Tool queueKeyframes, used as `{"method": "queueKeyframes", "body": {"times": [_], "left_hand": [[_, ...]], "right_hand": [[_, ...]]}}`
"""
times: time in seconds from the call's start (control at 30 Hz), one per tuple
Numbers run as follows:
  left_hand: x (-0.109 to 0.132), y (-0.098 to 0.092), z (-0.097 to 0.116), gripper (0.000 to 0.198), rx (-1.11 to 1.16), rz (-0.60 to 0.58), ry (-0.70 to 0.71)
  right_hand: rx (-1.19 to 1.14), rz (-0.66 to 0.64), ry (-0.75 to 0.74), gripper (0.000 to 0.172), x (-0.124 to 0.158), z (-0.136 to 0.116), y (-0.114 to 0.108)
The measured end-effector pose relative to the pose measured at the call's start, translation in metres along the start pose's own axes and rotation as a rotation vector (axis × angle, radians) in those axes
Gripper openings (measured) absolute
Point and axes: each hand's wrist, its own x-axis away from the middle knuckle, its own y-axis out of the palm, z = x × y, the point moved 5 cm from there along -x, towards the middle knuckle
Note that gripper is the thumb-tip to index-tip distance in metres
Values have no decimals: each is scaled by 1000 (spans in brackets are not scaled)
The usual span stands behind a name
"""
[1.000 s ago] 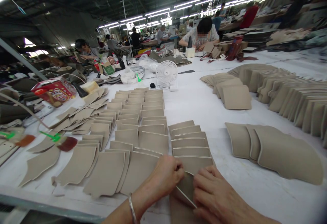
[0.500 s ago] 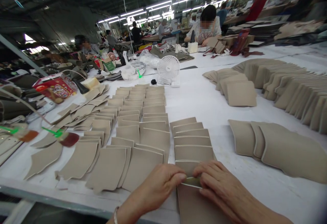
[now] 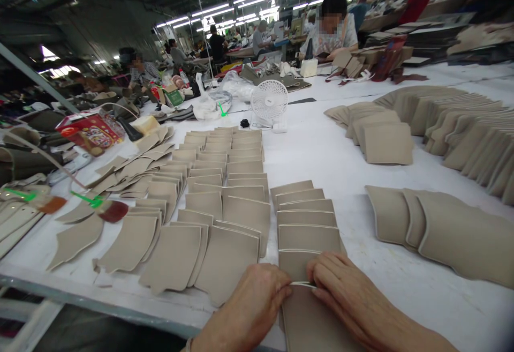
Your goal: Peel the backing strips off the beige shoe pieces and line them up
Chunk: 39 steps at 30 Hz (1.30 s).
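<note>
At the near end of a row of overlapping beige leather pieces (image 3: 307, 239), both hands work on the closest leather piece (image 3: 309, 314). My left hand (image 3: 257, 293) pinches its pale far edge at the left corner, thumb and fingers pressed together. My right hand (image 3: 341, 282) has its fingers curled over the same edge a little to the right. Between the hands the edge shows as a thin white line. Parts of the fingertips are hidden. Left of my left hand lie larger curved leather pieces (image 3: 228, 261) in overlapping rows.
To the right lie larger leather panels (image 3: 461, 234) and a long fanned stack (image 3: 477, 132). A white fan (image 3: 269, 103) stands farther back. Two brushes with green parts (image 3: 112, 210) and a red box (image 3: 92, 131) are at left. A co-worker (image 3: 331, 30) sits across the table.
The nearest piece's edge, raised with a gap under it before, now lies folded down to a thin line. My left fingers have closed in on it; the view has shifted slightly.
</note>
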Motion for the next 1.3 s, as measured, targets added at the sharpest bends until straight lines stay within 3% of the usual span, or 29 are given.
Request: {"method": "queueKeyframes", "body": {"times": [0.17, 0.43, 0.53, 0.67, 1.03, 1.17, 1.3], "left_hand": [[0, 1, -2, 26, -17, 0, 16], [-5, -5, -2, 22, 188, 8, -55], [-7, -4, -3, 18, 296, 3, -107], [-9, 0, -11, 12, 373, 22, -204], [-11, 0, -13, 4, 367, -12, -236], [-11, -1, -7, 19, 364, -6, -190], [-10, -2, -4, 17, 286, 35, -171]], "right_hand": [[3, -51, 28, 17, 0, 2, 4], [9, -84, 52, 17, -1, 2, -2], [-30, -75, 58, 18, 1, 3, -5], [-65, -155, 99, 19, 2, 2, -6], [-74, -163, 82, 17, -2, 0, -8], [-85, -132, 69, 18, 0, 2, -9], [-72, -92, 50, 16, 4, 6, -6]]}}
